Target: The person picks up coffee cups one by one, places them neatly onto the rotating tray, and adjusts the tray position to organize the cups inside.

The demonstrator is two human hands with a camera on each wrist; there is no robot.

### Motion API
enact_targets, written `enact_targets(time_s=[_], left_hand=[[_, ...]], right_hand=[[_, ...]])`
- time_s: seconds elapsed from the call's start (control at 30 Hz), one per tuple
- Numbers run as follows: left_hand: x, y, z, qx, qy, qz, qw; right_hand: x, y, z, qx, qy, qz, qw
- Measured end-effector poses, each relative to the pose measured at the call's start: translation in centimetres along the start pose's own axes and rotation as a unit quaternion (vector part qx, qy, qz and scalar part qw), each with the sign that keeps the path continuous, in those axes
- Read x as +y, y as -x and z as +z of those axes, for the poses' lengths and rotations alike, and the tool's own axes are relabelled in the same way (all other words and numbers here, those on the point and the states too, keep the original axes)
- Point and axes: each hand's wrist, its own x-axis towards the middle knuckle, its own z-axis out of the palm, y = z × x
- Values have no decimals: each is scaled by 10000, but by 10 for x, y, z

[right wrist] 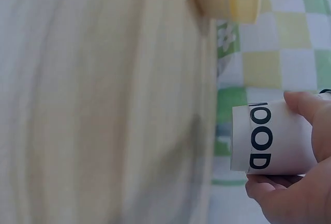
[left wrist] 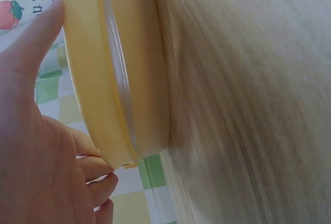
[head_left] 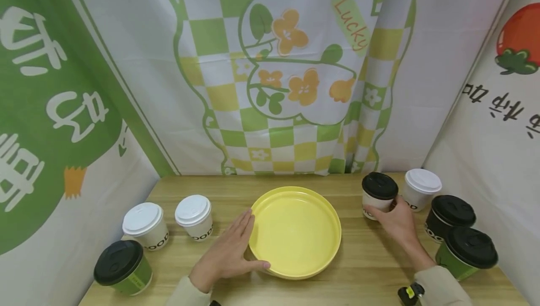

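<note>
My right hand (head_left: 396,224) grips a white paper cup (head_left: 379,186) with a black lid, thumb on one side and fingers on the other. In the right wrist view, black lettering runs round the cup near its base (right wrist: 238,141), and a gap with curtain behind shows between base and tabletop. My left hand (head_left: 229,252) rests against the left edge of a round yellow turntable (head_left: 295,231), thumb and fingers spread along its rim. From the side, in the left wrist view, the turntable shows an upper tray (left wrist: 93,79) over a lower base (left wrist: 145,79).
Left of the turntable stand two white-lidded cups (head_left: 145,226) (head_left: 194,217) and a green cup (head_left: 124,268) with a black lid. Close by my right hand are a white-lidded cup (head_left: 422,189), a black cup (head_left: 449,217) and a green cup (head_left: 466,252). Curtains (head_left: 295,151) hang behind the wooden table (head_left: 228,189).
</note>
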Motion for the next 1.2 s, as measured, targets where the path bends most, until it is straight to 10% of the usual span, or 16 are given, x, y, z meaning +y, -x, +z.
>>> enact_targets(time_s=[0.57, 1.2], left_hand=[[-1, -1, 1, 17, -96, 9, 10000], [-1, -1, 2, 105, -304, 11, 9995]], right_hand=[[-71, 18, 28, -857, -779, -769, 9903], [-116, 64, 103, -1799, -1545, -1107, 9652]])
